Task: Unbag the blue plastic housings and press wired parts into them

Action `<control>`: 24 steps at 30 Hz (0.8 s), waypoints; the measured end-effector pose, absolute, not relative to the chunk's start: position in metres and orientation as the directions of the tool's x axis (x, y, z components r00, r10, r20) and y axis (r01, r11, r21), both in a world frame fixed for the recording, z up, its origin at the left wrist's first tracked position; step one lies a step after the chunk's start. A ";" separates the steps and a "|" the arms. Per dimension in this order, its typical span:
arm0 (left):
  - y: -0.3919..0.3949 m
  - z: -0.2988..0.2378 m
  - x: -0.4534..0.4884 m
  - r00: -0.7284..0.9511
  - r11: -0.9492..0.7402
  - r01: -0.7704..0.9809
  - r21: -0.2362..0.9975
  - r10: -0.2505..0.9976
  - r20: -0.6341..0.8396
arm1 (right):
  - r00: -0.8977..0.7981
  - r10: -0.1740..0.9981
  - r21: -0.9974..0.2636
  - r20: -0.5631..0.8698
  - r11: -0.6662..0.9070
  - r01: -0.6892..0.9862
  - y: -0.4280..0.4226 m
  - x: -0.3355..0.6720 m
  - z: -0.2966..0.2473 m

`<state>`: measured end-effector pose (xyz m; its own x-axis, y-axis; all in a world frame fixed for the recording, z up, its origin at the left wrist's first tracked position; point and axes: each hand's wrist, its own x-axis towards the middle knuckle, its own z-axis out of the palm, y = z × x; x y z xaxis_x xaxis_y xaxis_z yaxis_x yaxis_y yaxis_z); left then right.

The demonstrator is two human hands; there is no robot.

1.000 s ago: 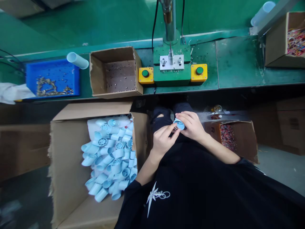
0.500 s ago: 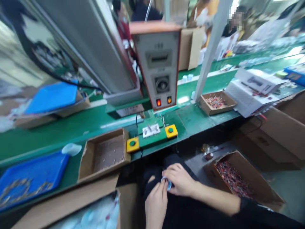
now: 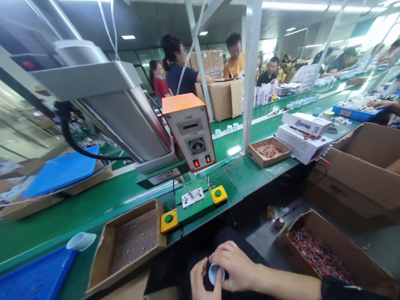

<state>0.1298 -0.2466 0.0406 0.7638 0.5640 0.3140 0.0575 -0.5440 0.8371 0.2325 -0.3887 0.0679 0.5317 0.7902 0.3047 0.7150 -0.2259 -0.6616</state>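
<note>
A small light-blue cup (image 3: 212, 273) is held low over the dark-clothed lap, its mouth tipped toward me. My left hand (image 3: 200, 281) is closed on the cup from the left, one finger reaching into its mouth. Around the cup's right side and upper rim, my right hand (image 3: 233, 263) is closed too. Something small and reddish shows inside by the fingertips, too little of it to name. On the bench above the hands sits a metal fixture plate (image 3: 193, 197) between two yellow boxes with green buttons (image 3: 169, 218) (image 3: 218, 194).
Left of the fixture lies a shallow cardboard box (image 3: 134, 241) with tiny bits, then a blue cup (image 3: 81, 241) and a blue tray (image 3: 34, 271). A metal press (image 3: 121, 112) and control box (image 3: 189, 133) stand behind. Right are boxes of small wired parts (image 3: 270, 151) (image 3: 318, 252). Co-workers sit beyond.
The camera view has tilted up, so the bench and hands appear lower. The cup's mouth now shows more plainly between the hands, which still grip it.
</note>
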 end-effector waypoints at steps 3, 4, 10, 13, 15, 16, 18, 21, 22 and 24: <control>-0.246 0.040 0.132 0.869 -0.248 0.035 0.968 0.486 0.094 | 0.396 0.822 -0.584 0.409 -0.097 0.806 -0.390 0.235 0.071; -0.246 0.039 0.131 0.894 -0.172 0.039 0.984 0.446 0.043 | 0.350 0.832 -0.554 0.431 -0.062 0.830 -0.390 0.235 0.071; -0.254 0.030 0.132 0.888 -0.082 0.079 0.994 0.459 -0.033 | 0.295 0.839 -0.506 0.457 -0.028 0.862 -0.392 0.238 0.056; -0.255 0.029 0.137 0.846 -0.098 0.128 0.987 0.531 -0.057 | 0.311 0.847 -0.548 0.431 -0.028 0.836 -0.390 0.245 0.051; -0.248 0.031 0.140 0.871 -0.032 0.114 0.993 0.484 -0.084 | 0.316 0.868 -0.614 0.384 -0.015 0.789 -0.388 0.251 0.056; -0.242 0.033 0.141 0.896 0.024 0.099 0.995 0.433 -0.099 | 0.334 0.873 -0.661 0.355 -0.019 0.750 -0.388 0.254 0.061; -0.228 0.040 0.143 0.934 0.154 0.100 0.983 0.325 -0.146 | 0.413 0.856 -0.763 0.311 -0.035 0.645 -0.389 0.259 0.074; -0.211 0.053 0.144 0.933 0.336 0.101 0.936 0.295 -0.207 | 0.511 0.821 -0.891 0.256 -0.005 0.454 -0.393 0.263 0.094; -0.209 0.057 0.144 0.920 0.379 0.077 0.922 0.329 -0.212 | 0.492 0.841 -0.918 0.228 0.017 0.397 -0.395 0.264 0.100; -0.208 0.067 0.144 0.889 0.410 0.007 0.912 0.416 -0.194 | 0.414 0.900 -0.947 0.139 -0.002 0.321 -0.398 0.268 0.109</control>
